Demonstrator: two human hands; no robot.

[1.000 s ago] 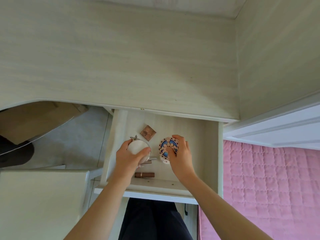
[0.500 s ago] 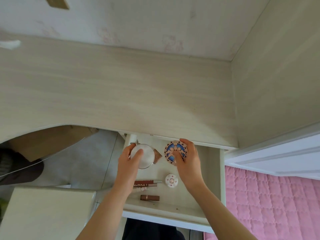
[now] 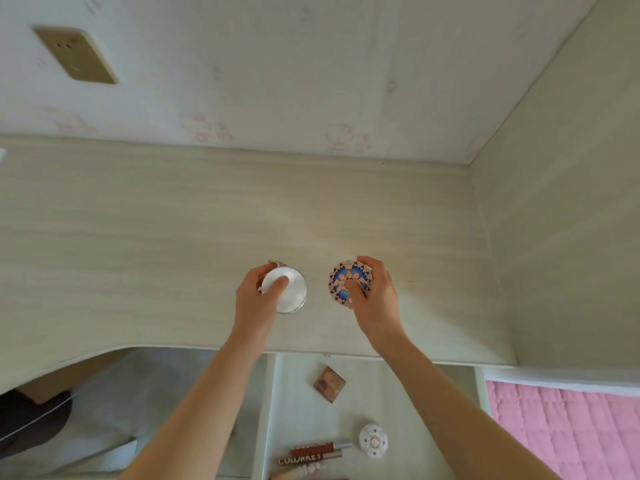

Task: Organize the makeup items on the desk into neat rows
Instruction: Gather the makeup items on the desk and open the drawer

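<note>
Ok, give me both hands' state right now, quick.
Left hand: holding the round white compact.
Right hand: holding the blue patterned compact.

A single head-worn wide-angle camera looks steeply down and forward from above the person's arms. The pale wooden surface (image 3: 173, 237) fills the middle of the frame at arm's reach, the wall (image 3: 277, 64) runs across the top, and an open drawer (image 3: 298, 403) sits close at the lower centre.
</note>
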